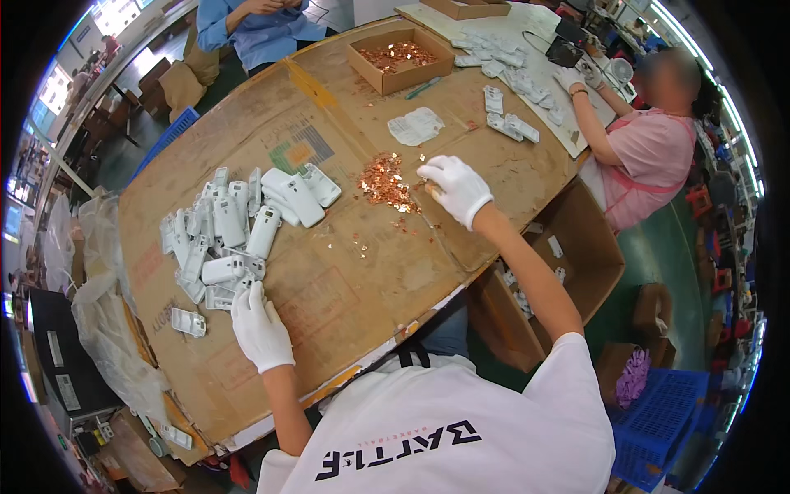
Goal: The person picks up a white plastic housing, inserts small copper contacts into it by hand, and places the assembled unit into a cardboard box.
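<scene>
My left hand (262, 329), in a white glove, reaches to the near edge of a heap of white plastic casings (229, 221). Its fingers are stretched out and their tips meet the lowest casings; no casing is seen lifted. One casing (188, 322) lies apart, left of this hand. My right hand (457, 189), gloved too, is at the right edge of a loose pile of small shiny copper-coloured metal pieces (385, 179). Its fingers are curled together, and what they hold, if anything, is too small to make out.
A cardboard box (403, 81) of copper pieces, a pen (422, 88) and a crumpled white glove (415, 127) lie farther back on the cardboard-covered table (329, 288). A co-worker (650, 148) works at the right beside more casings (512, 127). A large carton (580, 247) stands below my right arm.
</scene>
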Motion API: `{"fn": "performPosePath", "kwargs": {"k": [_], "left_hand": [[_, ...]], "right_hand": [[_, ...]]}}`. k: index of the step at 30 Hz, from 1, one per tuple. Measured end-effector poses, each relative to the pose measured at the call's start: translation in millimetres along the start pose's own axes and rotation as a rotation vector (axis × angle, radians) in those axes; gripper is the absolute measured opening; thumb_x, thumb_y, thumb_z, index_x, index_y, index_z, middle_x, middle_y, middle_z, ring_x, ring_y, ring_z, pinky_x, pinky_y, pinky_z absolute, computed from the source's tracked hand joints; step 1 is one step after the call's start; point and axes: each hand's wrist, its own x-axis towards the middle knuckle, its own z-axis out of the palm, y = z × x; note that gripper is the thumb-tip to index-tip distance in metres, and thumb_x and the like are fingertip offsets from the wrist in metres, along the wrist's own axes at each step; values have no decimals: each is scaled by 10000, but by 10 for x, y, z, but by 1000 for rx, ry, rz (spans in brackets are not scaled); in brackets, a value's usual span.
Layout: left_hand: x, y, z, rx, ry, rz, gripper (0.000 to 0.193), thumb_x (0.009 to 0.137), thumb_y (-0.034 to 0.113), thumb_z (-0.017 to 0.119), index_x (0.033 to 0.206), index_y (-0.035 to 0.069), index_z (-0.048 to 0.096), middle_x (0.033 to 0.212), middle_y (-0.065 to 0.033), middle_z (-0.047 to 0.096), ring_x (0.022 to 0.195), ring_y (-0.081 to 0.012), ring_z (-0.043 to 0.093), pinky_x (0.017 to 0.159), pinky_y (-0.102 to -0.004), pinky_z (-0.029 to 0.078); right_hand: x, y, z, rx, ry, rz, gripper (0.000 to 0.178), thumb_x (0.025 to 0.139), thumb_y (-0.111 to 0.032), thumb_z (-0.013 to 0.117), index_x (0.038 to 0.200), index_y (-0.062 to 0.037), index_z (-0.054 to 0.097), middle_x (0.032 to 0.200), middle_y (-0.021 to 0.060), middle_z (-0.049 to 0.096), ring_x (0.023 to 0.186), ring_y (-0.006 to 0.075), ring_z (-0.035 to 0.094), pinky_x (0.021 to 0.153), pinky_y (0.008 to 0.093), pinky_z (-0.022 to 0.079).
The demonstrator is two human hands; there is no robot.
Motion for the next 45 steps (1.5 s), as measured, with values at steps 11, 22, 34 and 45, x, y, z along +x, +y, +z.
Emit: {"fn": "performPosePath", "kwargs": {"k": [11,22,34,45], "left_hand": [[-296,220,-346,-67,80,77,210,774,136,696,968,140,613,833,-52,615,823,-260,616,689,-397,477],[-381,277,-331,-94,-105,201,122,815,192,669,918,139,631,805,-30,622,782,-215,629,652,-369,514],[-186,410,-227,-211,9,-61,427,816,133,686,1221,83,557,1082,-155,579,1028,-337,574,834,-437,507],[7,475,173,102,-85,-141,72,894,115,543,946,65,554,990,-141,546,820,-275,653,626,-385,581]], "right_hand": [[-193,136,345,-169,47,-157,156,765,-48,613,906,-109,641,910,84,597,863,286,587,756,396,505],[17,39,319,-369,-102,-134,8,785,-99,626,789,-97,633,855,85,588,846,274,592,729,390,510],[-282,-179,171,-253,-211,63,65,815,-64,604,862,-89,641,926,123,589,920,312,606,751,418,528],[-104,-247,94,-209,-373,67,135,782,-40,626,907,-86,605,933,142,589,920,340,608,802,446,514]]}}
